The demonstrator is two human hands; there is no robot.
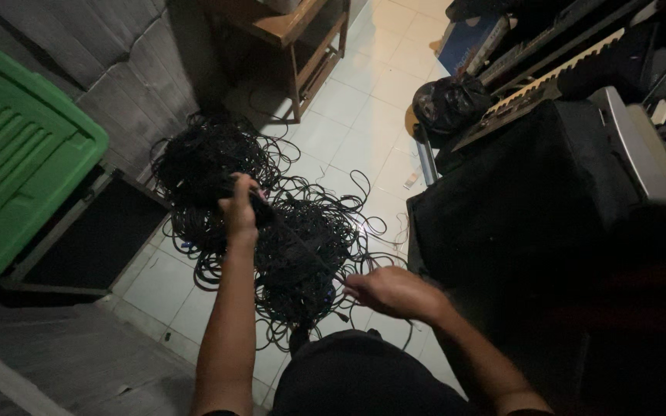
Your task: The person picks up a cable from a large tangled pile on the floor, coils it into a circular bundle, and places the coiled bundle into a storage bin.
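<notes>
A big tangled pile of black cables (217,166) lies on the pale tiled floor (348,100). My left hand (239,209) is raised over the pile with its fingers closed around a bundle of black cable (283,231) that hangs down toward me. My right hand (387,293) is lower and to the right, pinching a thin strand of the same cable near its end. The strand runs taut between my two hands.
A green plastic lid (17,154) sits at the left beside a black case (86,239). A wooden table (294,31) stands at the back. A large black speaker box (533,200), keyboards (556,69) and a black bag (449,104) crowd the right.
</notes>
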